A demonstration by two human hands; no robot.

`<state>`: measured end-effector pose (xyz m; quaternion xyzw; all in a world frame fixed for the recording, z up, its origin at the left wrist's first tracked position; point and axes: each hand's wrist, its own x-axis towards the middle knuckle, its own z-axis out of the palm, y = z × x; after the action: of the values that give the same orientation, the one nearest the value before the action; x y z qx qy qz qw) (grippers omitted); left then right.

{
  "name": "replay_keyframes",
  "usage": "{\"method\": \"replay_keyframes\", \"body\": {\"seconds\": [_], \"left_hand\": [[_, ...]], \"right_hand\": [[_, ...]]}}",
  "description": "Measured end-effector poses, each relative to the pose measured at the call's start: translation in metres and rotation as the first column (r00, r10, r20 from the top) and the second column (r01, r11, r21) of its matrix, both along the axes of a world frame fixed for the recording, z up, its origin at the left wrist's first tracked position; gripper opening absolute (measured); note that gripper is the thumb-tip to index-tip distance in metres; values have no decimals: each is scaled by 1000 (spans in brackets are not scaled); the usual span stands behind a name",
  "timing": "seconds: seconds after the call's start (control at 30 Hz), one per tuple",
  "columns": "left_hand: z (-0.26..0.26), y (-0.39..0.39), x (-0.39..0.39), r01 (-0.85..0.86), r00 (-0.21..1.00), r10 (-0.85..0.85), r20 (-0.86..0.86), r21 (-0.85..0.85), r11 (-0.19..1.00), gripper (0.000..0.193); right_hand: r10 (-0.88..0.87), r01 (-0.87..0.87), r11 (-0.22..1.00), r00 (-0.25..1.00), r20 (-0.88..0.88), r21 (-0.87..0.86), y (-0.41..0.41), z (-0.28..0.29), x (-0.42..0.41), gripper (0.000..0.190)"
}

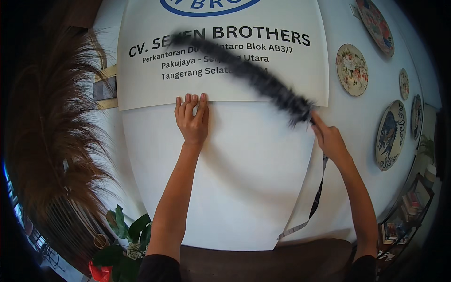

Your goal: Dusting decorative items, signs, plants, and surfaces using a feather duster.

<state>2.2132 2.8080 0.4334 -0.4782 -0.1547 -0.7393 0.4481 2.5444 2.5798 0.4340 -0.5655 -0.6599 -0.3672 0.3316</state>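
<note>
In my right hand (329, 139) is the end of a dark fluffy duster (260, 77), its blurred length slanting up and left across a printed paper banner (225, 90). A dark and grey strap (316, 197) hangs below that hand. My left hand (193, 118) presses its fingertips on the banner's lower edge, with its fingers a little apart. Below the banner is a large plain white panel or sheet (246, 176), on which a curved shadow falls. The banner bears large writing and part of a blue emblem.
Decorative plates (352, 69) hang on the white wall at right, above a shelf with books (393, 232). Brown feathery plumes (53, 123) stand at left, near a green leafy plant (121, 229). A dark brown surface (264, 264) lies below the panel.
</note>
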Motion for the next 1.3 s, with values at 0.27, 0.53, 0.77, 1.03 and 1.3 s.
{"method": "replay_keyframes", "body": {"seconds": [0.27,0.53,0.77,1.03,1.3], "left_hand": [[-1,4,0,41,999,-41,14,20,999,33],[0,2,0,13,1000,-13,12,1,1000,29],[-2,7,-2,73,997,-73,12,1,997,30],[3,8,-1,133,988,-143,63,139,981,21],[-3,7,-12,179,984,-179,9,2,984,26]], "right_hand": [[139,-83,973,955,-261,215,38,-46,-21,48],[142,-110,973,978,-152,204,42,-27,-46,45],[199,-161,977,921,-335,139,62,-21,-86,44],[127,-104,957,990,-68,270,75,40,-126,47],[-232,282,957,883,408,-66,77,68,-175,52]]}}
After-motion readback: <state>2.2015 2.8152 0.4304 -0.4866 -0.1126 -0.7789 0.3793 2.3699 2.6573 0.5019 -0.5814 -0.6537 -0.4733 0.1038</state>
